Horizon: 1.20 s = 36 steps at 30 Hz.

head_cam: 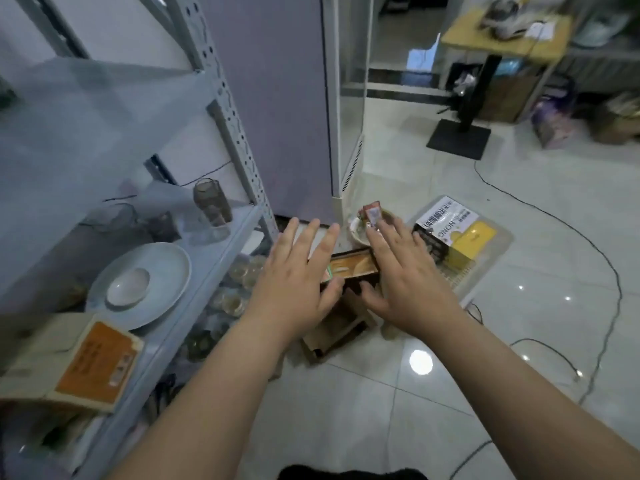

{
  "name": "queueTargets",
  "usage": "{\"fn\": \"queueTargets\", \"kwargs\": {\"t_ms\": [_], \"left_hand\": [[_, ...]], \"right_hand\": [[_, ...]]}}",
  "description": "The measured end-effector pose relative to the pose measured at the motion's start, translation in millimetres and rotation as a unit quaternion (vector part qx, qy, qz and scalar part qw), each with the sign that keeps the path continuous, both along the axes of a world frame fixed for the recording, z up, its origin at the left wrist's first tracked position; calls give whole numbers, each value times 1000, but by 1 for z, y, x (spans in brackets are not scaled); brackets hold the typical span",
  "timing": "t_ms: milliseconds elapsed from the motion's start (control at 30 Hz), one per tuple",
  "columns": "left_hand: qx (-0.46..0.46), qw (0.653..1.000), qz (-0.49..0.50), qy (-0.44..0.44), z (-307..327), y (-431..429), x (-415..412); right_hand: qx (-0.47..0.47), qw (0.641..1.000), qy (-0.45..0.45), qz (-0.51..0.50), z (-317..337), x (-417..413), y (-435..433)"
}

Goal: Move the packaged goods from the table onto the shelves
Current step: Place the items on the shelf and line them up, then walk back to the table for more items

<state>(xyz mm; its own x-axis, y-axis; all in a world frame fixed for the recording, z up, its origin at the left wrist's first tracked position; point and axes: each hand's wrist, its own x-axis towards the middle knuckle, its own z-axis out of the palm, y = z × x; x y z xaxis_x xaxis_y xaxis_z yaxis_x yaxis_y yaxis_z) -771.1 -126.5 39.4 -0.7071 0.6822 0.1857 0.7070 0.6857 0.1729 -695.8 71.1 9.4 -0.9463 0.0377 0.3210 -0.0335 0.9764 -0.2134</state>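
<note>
Packaged goods lie in three places, taken from the nearest; an orange-faced carton already sits on the shelf at the near left, tilted a little over the front edge. Further out, both arms reach down over a low wooden surface; the left grip and right grip are both spread, fingers straight and apart, pinching nothing. Between them lies the brown box with an orange lid, long side running from one palm to the other; each thumb points in toward the box's near edge, though whether either touches it I cannot tell.

The step in hand looks to be taking this box up with both palms; to do it well, close the two sides evenly on the short ends, thumbs under the near edge, so that it lifts level and does not pivot off the small surface; then swing left, keeping it clear of the upright post and of the plate and the small bowl upon it.

Beyond the right grip, a black-and-yellow box rests on a clear tray on the floor; just beside the fingertips, small packets stand in a dish; a glass jar stands at the back of the shelf.
</note>
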Motion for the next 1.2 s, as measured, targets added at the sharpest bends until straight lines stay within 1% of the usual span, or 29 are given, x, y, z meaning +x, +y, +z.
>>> {"fn": "queueTargets", "kwargs": {"t_ms": [167, 233, 367, 500, 633, 767, 900, 1067, 1200], "left_hand": [[-33, 993, -91, -69, -19, 102, 52], [-47, 988, -119, -83, -25, 141, 73], [-47, 977, -197, -66, -37, 213, 118], [-52, 964, -252, -62, -47, 275, 164], [-74, 939, -331, -58, -53, 327, 206], [-87, 907, -408, -63, -56, 374, 247], [-95, 864, -490, -59, -60, 414, 292], [-109, 801, -586, -59, -61, 457, 343], [-109, 737, -665, -52, -61, 487, 378]], "right_hand": [[-18, 995, 12, -98, -20, 85, 83], [-25, 990, 2, -136, -22, 120, 114], [-38, 978, -21, -206, -34, 185, 170], [-36, 964, -47, -259, -40, 249, 210], [-53, 939, -61, -335, -40, 313, 233], [-66, 902, -60, -423, -40, 373, 247], [-78, 864, -64, -493, -50, 424, 250], [-87, 801, -88, -586, -50, 477, 246], [-92, 739, -98, -661, -40, 508, 237]]}}
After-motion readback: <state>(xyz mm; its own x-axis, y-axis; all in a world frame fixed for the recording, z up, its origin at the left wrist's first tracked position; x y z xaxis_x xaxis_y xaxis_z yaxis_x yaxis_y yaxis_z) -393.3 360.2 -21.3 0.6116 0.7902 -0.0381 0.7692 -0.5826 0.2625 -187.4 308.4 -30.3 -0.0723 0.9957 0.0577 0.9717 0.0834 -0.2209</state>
